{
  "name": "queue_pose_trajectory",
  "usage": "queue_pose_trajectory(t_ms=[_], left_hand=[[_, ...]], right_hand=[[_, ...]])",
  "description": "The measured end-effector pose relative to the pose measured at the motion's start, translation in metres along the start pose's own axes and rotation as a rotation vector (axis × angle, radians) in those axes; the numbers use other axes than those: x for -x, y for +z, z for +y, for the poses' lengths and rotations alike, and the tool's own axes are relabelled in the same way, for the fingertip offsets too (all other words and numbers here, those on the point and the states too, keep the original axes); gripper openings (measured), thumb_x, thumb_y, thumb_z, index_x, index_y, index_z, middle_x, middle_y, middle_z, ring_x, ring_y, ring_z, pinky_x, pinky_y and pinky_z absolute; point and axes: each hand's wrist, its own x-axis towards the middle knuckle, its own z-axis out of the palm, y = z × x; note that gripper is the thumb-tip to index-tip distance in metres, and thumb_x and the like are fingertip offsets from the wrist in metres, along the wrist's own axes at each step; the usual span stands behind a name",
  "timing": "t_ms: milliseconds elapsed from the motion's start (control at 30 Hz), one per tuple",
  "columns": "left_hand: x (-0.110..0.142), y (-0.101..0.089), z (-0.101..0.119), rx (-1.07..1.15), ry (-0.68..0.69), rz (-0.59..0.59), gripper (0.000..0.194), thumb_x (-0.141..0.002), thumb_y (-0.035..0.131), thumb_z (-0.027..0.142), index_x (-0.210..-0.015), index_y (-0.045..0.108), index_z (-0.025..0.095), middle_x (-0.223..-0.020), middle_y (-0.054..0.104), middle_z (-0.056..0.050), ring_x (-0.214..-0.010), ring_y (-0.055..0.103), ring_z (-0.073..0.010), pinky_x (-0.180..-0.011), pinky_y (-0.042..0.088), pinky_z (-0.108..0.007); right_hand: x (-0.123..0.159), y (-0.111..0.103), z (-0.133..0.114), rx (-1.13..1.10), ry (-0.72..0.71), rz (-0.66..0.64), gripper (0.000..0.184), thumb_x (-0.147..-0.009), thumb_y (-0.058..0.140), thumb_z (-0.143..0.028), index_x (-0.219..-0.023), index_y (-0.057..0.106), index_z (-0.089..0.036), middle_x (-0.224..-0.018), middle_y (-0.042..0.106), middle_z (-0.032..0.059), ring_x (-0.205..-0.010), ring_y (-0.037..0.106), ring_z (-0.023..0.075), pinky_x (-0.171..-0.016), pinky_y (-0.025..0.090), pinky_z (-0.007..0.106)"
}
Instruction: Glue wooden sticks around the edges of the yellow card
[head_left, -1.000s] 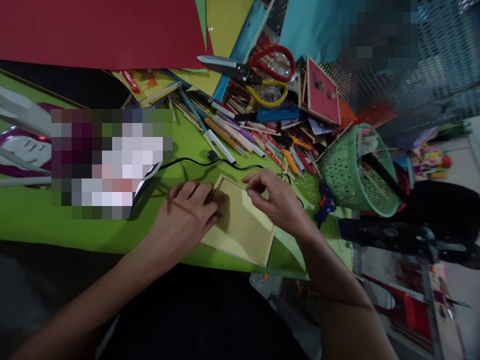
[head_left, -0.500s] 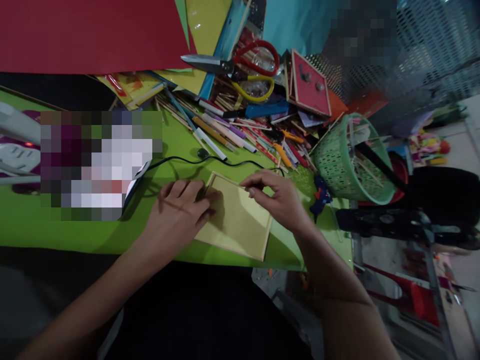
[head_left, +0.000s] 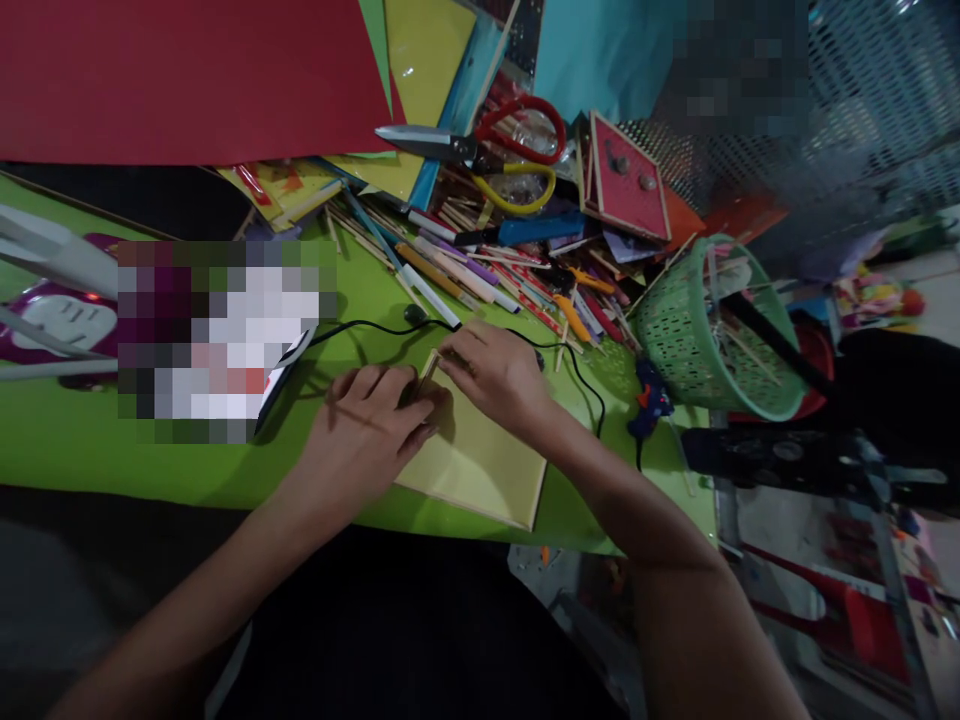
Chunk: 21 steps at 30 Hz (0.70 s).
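Note:
A pale yellow board (head_left: 487,470) edged with thin wooden sticks lies on the green tabletop, close to its near edge. My left hand (head_left: 375,425) rests over the board's left side, its fingers curled onto that edge. My right hand (head_left: 495,375) reaches across the far side, with thumb and fingers pinched at the far left corner. A short bit of wooden stick (head_left: 428,371) shows between the two hands. The fingertips cover most of that corner.
Markers, sticks and a blue cutter (head_left: 540,229) are heaped behind, with large scissors (head_left: 469,150) on top. A glue gun (head_left: 651,395) and a green basket (head_left: 675,320) stand at right. A black cable (head_left: 360,324) runs behind the board. A purple-and-white lamp (head_left: 71,320) is at left.
My right hand has slid left along the board's far edge to the far left corner, near my left hand. The left hand stays on the left edge. The view has shifted slightly.

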Motion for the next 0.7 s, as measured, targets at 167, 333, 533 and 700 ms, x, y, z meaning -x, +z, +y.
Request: queue_pose_trajectory(t_ms=[167, 333, 533, 700], left_hand=[[0.001, 0.0, -0.001, 0.034, -0.014, -0.021, 0.017, -0.097, 0.065, 0.026, -0.111, 0.077, 0.025, -0.122, 0.069, -0.013, -0.106, 0.064, -0.0313, -0.091, 0.053, -0.049], [0.003, 0.004, -0.003, 0.091, -0.058, 0.041, 0.033, -0.1, 0.061, 0.026, -0.131, 0.071, 0.021, -0.119, 0.072, -0.013, -0.106, 0.065, -0.0315, -0.092, 0.053, -0.048], [0.007, 0.008, -0.006, 0.148, -0.207, 0.108, 0.036, -0.107, 0.048, 0.03, -0.135, 0.067, 0.018, -0.123, 0.074, -0.013, -0.108, 0.067, -0.0291, -0.095, 0.053, -0.044], [0.007, 0.007, -0.007, 0.139, -0.272, 0.13, 0.035, -0.107, 0.046, 0.03, -0.131, 0.069, 0.021, -0.121, 0.075, -0.011, -0.108, 0.067, -0.0289, -0.099, 0.052, -0.045]], right_hand=[[-0.002, 0.0, 0.001, -0.037, -0.006, 0.062, 0.018, -0.107, 0.055, -0.024, -0.102, 0.072, -0.019, -0.101, 0.074, 0.0088, -0.092, 0.063, 0.0221, -0.08, 0.041, 0.034], [-0.012, -0.007, 0.004, -0.084, -0.01, 0.036, 0.019, -0.106, 0.055, -0.022, -0.102, 0.074, -0.019, -0.102, 0.075, 0.0082, -0.094, 0.064, 0.0219, -0.08, 0.041, 0.033], [-0.036, -0.016, 0.009, 0.065, -0.153, -0.111, 0.021, -0.106, 0.054, -0.02, -0.102, 0.075, -0.02, -0.101, 0.074, 0.0073, -0.089, 0.063, 0.0218, -0.074, 0.036, 0.034], [-0.048, -0.02, 0.004, 0.177, -0.225, -0.192, 0.022, -0.103, 0.051, -0.013, -0.101, 0.072, -0.019, -0.098, 0.073, 0.0079, -0.084, 0.06, 0.0216, -0.071, 0.034, 0.035]])
